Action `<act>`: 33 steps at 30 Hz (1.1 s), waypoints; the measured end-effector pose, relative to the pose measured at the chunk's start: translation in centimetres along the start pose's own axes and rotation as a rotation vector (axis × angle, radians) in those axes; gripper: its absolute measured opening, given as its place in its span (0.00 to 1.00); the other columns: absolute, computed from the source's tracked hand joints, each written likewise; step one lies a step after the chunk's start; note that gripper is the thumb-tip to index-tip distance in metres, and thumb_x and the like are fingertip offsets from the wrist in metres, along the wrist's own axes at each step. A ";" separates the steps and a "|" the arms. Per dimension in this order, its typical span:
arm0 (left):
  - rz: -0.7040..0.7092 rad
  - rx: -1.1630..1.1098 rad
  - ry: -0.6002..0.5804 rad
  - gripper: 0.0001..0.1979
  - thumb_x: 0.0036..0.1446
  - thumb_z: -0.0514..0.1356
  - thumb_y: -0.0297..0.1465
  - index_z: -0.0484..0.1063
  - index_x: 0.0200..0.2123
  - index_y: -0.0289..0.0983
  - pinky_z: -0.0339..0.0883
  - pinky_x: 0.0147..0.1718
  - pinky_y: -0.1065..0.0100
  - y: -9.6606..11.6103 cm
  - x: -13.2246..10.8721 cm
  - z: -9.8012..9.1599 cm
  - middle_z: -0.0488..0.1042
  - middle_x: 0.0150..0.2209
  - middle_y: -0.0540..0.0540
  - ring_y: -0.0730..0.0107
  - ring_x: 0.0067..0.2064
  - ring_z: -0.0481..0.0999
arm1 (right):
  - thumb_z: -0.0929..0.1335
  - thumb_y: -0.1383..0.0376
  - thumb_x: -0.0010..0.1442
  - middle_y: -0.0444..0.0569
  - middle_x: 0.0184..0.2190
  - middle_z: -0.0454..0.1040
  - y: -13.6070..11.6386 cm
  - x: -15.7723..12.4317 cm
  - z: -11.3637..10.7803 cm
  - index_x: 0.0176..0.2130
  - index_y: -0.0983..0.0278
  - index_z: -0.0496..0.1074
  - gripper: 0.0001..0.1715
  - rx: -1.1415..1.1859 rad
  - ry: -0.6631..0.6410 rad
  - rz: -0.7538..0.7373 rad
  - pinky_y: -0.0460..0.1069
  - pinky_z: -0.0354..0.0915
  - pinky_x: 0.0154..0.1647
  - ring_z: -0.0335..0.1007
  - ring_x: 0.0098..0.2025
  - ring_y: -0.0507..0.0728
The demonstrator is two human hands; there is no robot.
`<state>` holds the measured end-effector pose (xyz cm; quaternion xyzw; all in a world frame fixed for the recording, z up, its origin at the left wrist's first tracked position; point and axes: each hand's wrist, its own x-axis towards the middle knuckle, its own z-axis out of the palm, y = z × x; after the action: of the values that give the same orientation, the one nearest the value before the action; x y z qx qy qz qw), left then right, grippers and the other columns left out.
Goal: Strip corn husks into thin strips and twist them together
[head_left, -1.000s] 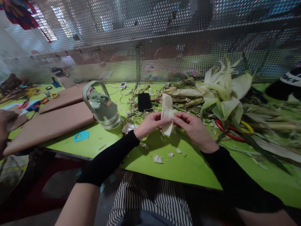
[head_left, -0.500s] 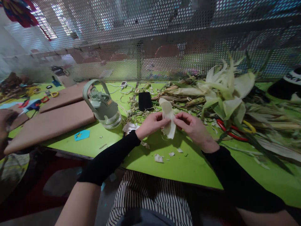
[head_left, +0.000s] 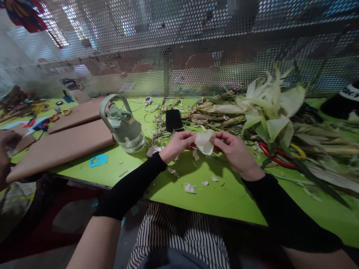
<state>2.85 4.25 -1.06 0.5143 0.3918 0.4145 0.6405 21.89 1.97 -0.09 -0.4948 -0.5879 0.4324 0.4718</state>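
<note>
Near the middle of the green surface's (head_left: 215, 210) front edge: one pale piece of husk (head_left: 204, 142), held just above the surface between two bare hands. Left hand (head_left: 180, 145), thumb and fingers pinched closed on the piece's left side; right hand (head_left: 233, 150), likewise pinched on its right side, the husk spanning the narrow gap between. Both wrists wear black sleeves (head_left: 131, 186).

Between hands and front edge: several small pale scraps (head_left: 190, 188), loose. Behind the hands, toward the back edge: one dark phone (head_left: 173, 120), lying flat among dry fibres; farther back, one white charger (head_left: 147, 100) with its cable.

Toward the right edge: a heap of husks (head_left: 270, 106), pale and green, spreading to the right back corner. Red and yellow loops (head_left: 276, 156) lie half under it, perhaps tool handles; the leaves hide too much to be sure.

Left of the hands: one green-topped bottle (head_left: 125, 129), upright; beside it, a long brown bundle (head_left: 63, 149). By the front edge there: one blue tag (head_left: 98, 160) bearing a star.
</note>
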 end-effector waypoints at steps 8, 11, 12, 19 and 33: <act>-0.034 0.017 -0.073 0.09 0.59 0.67 0.33 0.76 0.36 0.32 0.67 0.34 0.70 -0.1 -0.2 0.1 0.78 0.33 0.47 0.78 0.30 0.72 | 0.76 0.47 0.54 0.43 0.26 0.72 0.0 -0.1 0.1 0.30 0.60 0.74 0.20 -0.042 -0.063 0.012 0.50 0.59 0.28 0.61 0.26 0.52; 0.013 0.089 -0.096 0.09 0.58 0.68 0.31 0.76 0.36 0.31 0.64 0.33 0.70 -0.2 -0.2 0.2 0.77 0.33 0.47 0.78 0.30 0.70 | 0.75 0.46 0.55 0.43 0.24 0.71 0.0 -0.1 0.0 0.30 0.60 0.75 0.21 -0.136 -0.127 -0.019 0.50 0.58 0.28 0.61 0.26 0.53; 0.010 0.100 -0.086 0.07 0.58 0.67 0.30 0.75 0.35 0.31 0.64 0.33 0.70 -0.2 -0.2 0.2 0.77 0.32 0.48 0.78 0.29 0.70 | 0.74 0.45 0.55 0.43 0.24 0.71 0.0 -0.1 0.0 0.30 0.60 0.75 0.22 -0.167 -0.136 -0.028 0.50 0.57 0.27 0.61 0.25 0.53; 0.023 0.234 -0.027 0.07 0.61 0.63 0.31 0.74 0.36 0.32 0.61 0.34 0.70 0.3 -0.6 0.3 0.72 0.31 0.51 0.77 0.30 0.68 | 0.71 0.47 0.58 0.43 0.23 0.72 -0.1 -0.1 0.0 0.33 0.61 0.75 0.20 -0.319 -0.193 -0.051 0.50 0.57 0.27 0.62 0.24 0.53; -0.045 0.306 -0.084 0.05 0.61 0.62 0.28 0.72 0.36 0.32 0.64 0.35 0.70 0.5 -0.5 0.4 0.76 0.33 0.49 0.77 0.31 0.70 | 0.70 0.50 0.59 0.42 0.24 0.68 0.4 -0.4 0.3 0.32 0.60 0.72 0.16 -0.244 -0.185 -0.042 0.50 0.56 0.26 0.59 0.24 0.52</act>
<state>2.97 3.68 -0.45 0.6139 0.4345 0.3137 0.5795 21.74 1.65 -0.60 -0.4941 -0.6873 0.3914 0.3610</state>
